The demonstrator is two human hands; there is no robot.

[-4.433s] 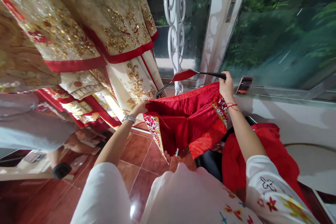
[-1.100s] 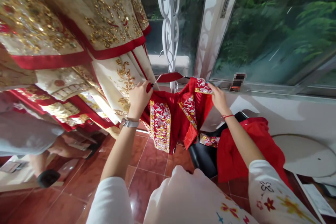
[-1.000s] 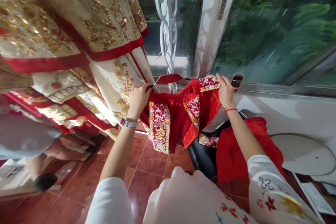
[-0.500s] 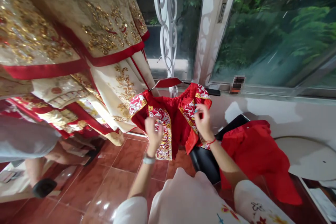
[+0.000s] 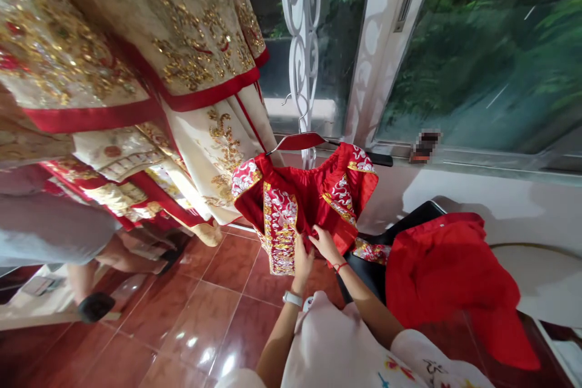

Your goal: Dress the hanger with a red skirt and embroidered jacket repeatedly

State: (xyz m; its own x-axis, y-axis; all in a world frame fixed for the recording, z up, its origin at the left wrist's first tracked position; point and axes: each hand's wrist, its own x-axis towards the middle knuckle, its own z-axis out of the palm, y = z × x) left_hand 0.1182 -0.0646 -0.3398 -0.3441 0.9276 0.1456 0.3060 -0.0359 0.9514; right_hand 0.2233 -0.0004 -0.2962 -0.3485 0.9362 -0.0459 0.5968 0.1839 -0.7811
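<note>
A red embroidered vest (image 5: 280, 212) hangs in front of me on a hanger (image 5: 301, 140) with a red middle and a black end. White, gold and red embroidery covers its front panels and shoulder pieces. My left hand (image 5: 303, 257) is closed at the inner edge of the left front panel, low down. Close beside it, my right hand (image 5: 325, 245) pinches the red cloth of the other front side. The fingertips of both hands almost meet at the middle. Small details between the fingers cannot be made out.
Cream gowns with gold sequins (image 5: 195, 48) hang at left. A black chair (image 5: 421, 215) at right bears red cloth (image 5: 454, 273). Behind are a white scrolled post (image 5: 300, 42) and a window. Another person's legs (image 5: 82, 273) show at lower left above the tiled floor (image 5: 191, 321).
The vest has been fitted over both hanger ends, its shoulders now spread out. Both my hands have let go of the shoulders, moved down and come together at the front edges.
</note>
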